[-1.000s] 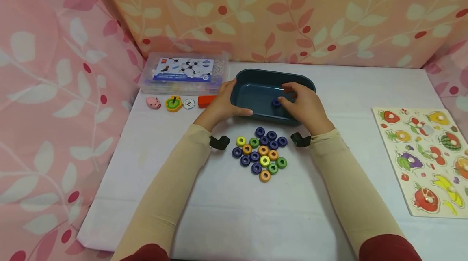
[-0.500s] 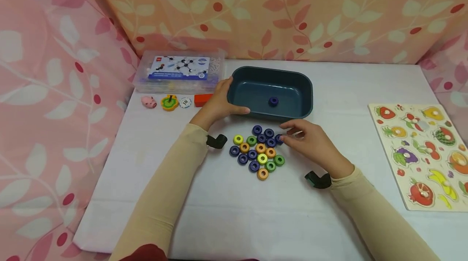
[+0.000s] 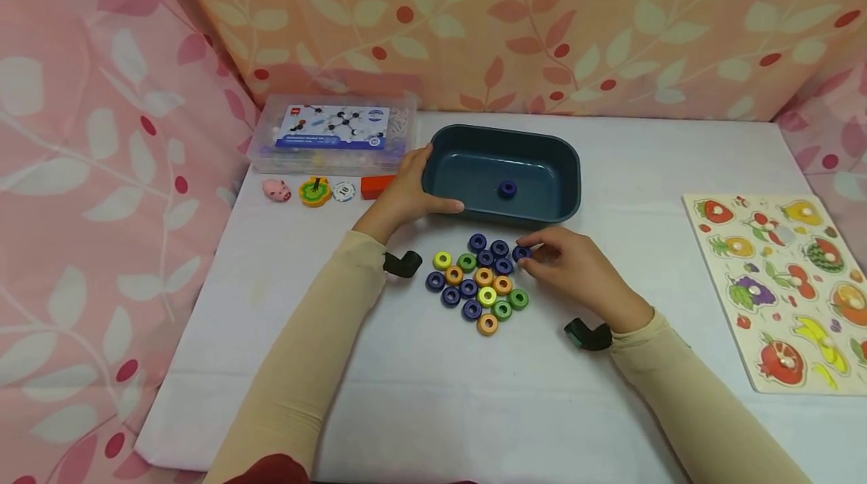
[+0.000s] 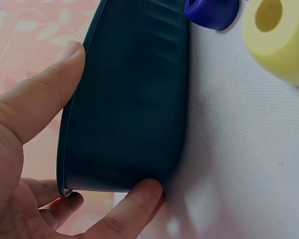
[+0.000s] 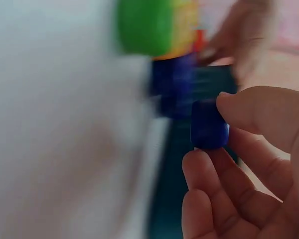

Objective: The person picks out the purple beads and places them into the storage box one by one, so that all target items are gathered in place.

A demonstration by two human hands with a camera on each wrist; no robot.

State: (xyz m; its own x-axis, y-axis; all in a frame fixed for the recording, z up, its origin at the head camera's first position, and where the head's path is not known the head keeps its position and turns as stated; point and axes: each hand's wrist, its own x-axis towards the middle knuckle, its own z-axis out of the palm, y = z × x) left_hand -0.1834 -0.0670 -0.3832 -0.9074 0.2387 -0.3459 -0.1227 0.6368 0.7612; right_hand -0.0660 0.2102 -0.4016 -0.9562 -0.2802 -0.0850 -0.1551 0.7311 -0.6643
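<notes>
My left hand [image 3: 409,196] grips the left end of a dark teal plastic tub [image 3: 572,181]. In the left wrist view, the thumb [image 4: 50,87] lies along the rim and the other fingers are around the tub's end. One dark blue ring bead [image 3: 507,189] lies inside the tub. My right hand [image 3: 572,266] pinches another dark blue ring bead [image 5: 209,124] between thumb and fingertips, at the right edge of a bead cluster. That cluster holds several ring beads in dark blue, yellow bead [image 3: 487,296], green bead [image 3: 518,299] and orange bead [image 3: 488,324] colours, in front of the tub.
Behind the left hand stands a clear plastic case [image 3: 332,156] with a molecule label. Before it sit a pink pig head [image 3: 276,190], a tree piece [image 3: 314,192], a round token [image 3: 344,192] and a red block [image 3: 375,187]. A fruit puzzle board [image 3: 765,333] lies at the right.
My right hand has come out of the tub, leaving a dark blue bead there, and moved down to the cluster. It now pinches another blue bead, shifted slightly. The left hand stays on the tub.
</notes>
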